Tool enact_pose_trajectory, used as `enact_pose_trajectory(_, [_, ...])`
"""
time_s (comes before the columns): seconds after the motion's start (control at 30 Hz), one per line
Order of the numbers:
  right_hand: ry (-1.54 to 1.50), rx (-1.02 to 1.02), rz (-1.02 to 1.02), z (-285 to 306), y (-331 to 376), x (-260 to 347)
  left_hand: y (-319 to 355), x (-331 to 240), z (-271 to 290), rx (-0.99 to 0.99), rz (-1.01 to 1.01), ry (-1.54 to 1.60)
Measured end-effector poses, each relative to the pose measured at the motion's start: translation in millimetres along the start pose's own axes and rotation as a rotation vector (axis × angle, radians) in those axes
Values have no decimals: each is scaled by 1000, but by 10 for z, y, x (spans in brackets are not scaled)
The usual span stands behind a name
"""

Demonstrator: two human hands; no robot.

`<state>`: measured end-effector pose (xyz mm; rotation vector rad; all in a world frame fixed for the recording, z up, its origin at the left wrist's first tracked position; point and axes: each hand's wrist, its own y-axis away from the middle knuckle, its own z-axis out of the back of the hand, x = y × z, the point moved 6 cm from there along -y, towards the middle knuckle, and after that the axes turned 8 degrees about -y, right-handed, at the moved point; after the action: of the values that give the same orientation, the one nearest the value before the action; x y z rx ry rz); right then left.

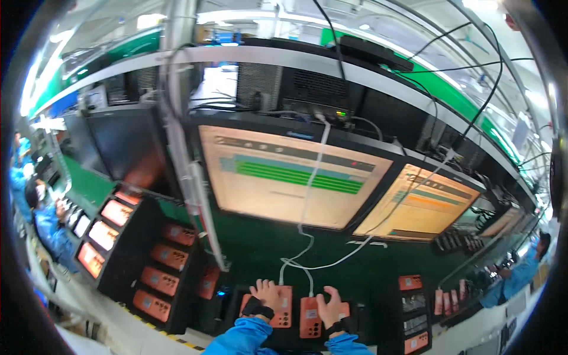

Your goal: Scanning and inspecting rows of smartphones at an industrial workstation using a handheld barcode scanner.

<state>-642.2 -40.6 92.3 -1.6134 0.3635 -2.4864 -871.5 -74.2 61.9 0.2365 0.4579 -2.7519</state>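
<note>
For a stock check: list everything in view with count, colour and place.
Phones at hands: at least two, orange, lower centre
Rack: one, black, lower left
Rack phones: about eight, mostly orange, lower left
Right-side phones: several, orange, lower right
Lit monitors: two large, black-framed, centre to right
Dark monitor: at least one, black, left
Computer units: several, black, above monitors
White cables: two, white, centre
Black cables: several, black, overhead
Post: one, grey, left of centre
Bench: one, green, centre
Other people: several, blue-clothed, left and right
Sleeves: two, blue, lower edge
Left hand: one, black wristband, over phone
Right hand: one, black wristband, lower centre
</note>
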Motion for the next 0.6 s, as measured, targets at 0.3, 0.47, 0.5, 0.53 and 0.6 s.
enact_pose_trajectory(0.3, [-21,-155,-296,479,559,-171,-380,-170,-189,181,38,71])
enact_pose_trajectory(0.47, [-141,-135,-333,830,488,-167,-403,-332,270,61,-11,172])
enact_pose_trajectory(0.5, [-178,-126,-357,825,460,-289,-355,-356,267,91,-14,177])
enact_pose_trajectory(0.53, [-196,-109,-381,802,465,-336,-244,-310,198,79,4,170])
enact_pose_trajectory(0.6, [-275,-133,-305,788,397,-367,-74,-270,-3,66,17,153])
